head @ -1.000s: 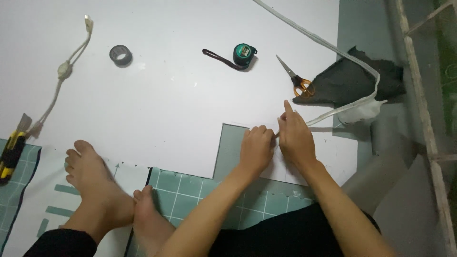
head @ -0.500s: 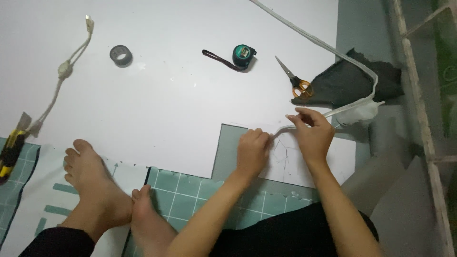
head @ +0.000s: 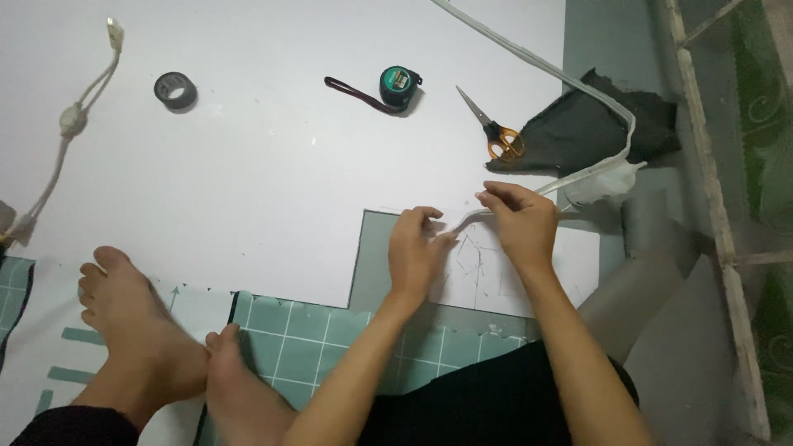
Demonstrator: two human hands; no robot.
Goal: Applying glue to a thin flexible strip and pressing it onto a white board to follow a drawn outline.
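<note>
Head view, single entry.

Left hand [head: 417, 248]: laid on the white sheet [head: 273, 165] beside a rectangular notch cut into its near edge; fingers curled, fingertips pinched on the near end of a pale strip [head: 570, 83].

Right hand [head: 520, 223]: closed on the same pale strip just to the right of the left hand, the strip being held slightly raised off the sheet. Faint pencil lines are seen on the sheet under both hands.

Pale strip: run from the two hands to the right, bent back near a dark cloth [head: 595, 124], then carried up and left out of the top edge.

Scissors [head: 496, 132] with orange handles: laid closed, just beside the dark cloth, above the right hand.

Tape measure [head: 398, 85], dark green, with a dark strap: set on the sheet, above the hands, well apart.

Grey tape roll [head: 175, 89]: placed flat, upper left.

White cord [head: 70, 124], knotted: laid along the left edge.

Green cutting mat [head: 330, 330], gridded: exposed beneath the sheet's near edge.

Bare feet [head: 140, 339]: rested at lower left, on sheet and mat.
</note>
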